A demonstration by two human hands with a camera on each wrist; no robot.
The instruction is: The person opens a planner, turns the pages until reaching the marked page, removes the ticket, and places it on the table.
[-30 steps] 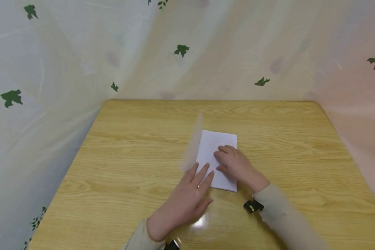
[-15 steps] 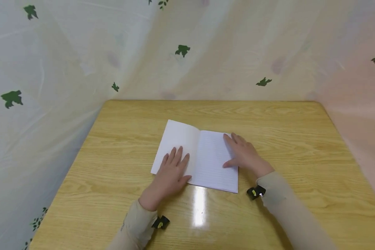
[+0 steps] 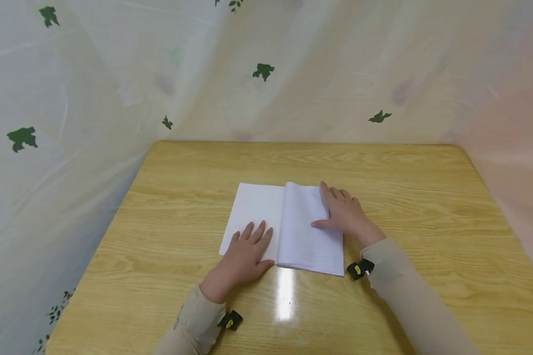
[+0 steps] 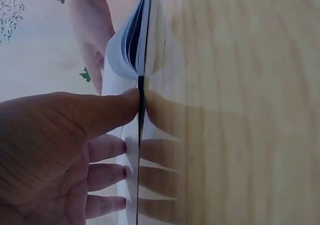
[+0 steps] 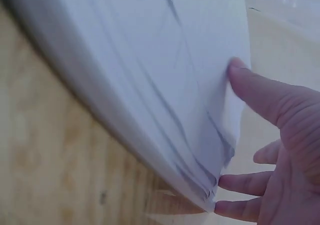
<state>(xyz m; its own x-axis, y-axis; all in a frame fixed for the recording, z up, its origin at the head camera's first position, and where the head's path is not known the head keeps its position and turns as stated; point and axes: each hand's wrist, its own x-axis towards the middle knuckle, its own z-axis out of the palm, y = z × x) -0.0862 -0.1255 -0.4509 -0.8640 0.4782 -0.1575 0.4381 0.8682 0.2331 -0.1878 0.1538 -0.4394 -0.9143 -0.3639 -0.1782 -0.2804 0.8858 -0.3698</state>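
An open notebook (image 3: pixel 313 246) lies on the table in the head view, with a plain white left side and a lined right side. The right-hand leaves bulge upward near the spine. My left hand (image 3: pixel 244 256) rests on the lower left side, fingers spread and fairly straight; its thumb (image 4: pixel 115 110) touches the spine's lower end in the left wrist view. At the upper right edge is my right hand (image 3: pixel 345 214), its thumb on the lined page. In the right wrist view, its straight fingers (image 5: pixel 245 183) touch the edges of the fanned leaves (image 5: pixel 200 150).
The wooden table (image 3: pixel 182 212) carries the notebook near its middle. A pale curtain (image 3: pixel 320 74) with green bird shapes hangs behind and at both sides. Each wrist wears a small black device, the right one (image 3: pixel 361 269) close to the notebook's lower right corner.
The cover swung over to the left and now lies flat under my left hand, which moved left with it. My right hand shifted to the upper right edge, and the right leaves now bulge.
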